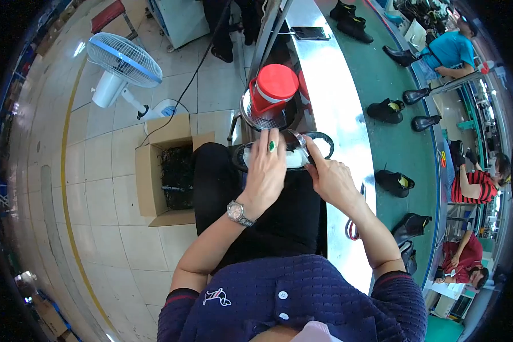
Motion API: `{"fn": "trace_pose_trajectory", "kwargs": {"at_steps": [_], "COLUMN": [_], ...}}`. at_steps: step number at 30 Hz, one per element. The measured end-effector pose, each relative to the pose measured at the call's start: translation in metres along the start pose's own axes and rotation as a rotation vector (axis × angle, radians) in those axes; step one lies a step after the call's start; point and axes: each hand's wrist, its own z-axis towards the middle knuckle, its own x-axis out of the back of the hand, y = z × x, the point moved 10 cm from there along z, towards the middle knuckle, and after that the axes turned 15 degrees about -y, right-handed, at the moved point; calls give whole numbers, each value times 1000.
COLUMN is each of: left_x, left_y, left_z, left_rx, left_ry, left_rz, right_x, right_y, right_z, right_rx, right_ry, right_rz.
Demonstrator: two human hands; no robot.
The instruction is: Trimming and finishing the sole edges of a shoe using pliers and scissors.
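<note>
Black-rimmed white workpiece (pixel 293 159), elongated with a rounded right end, held above the lap beside a shiny metal bench (pixel 345 114). The right hand (pixel 333 176) grasps its right part between thumb and forefinger; the left hand (pixel 265 171) lies over its left part, fingers extended, whether gripping cannot be told. At right, a green conveyor (pixel 376 85) bears black shoes (pixel 386 111); at left, a pale tiled floor (pixel 97 194) with a fan (pixel 124 60) and open carton (pixel 145 182).

Tiled flr (pixel 91 196) w/ yellow line (pixel 63 159) on L, red seat (pixel 107 15) up top, long green surface (pixel 411 154) on R.
</note>
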Motion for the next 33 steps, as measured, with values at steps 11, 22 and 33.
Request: {"fn": "trace_pose_trajectory", "kwargs": {"at_steps": [11,22,33], "left_x": [-25,-19,15], "left_y": [7,2,-39], "left_z": [-19,-26,-23], "left_rx": [-166,-194,48], "left_ry": [-10,137,-98], "left_rz": [386,218,125], "right_x": [-1,4,9], "right_y": [-24,-34,-43], "right_z": [2,5,9], "right_rx": [66,76,84], "right_ry": [27,56,30], "right_rz": [-19,-19,-5]}}
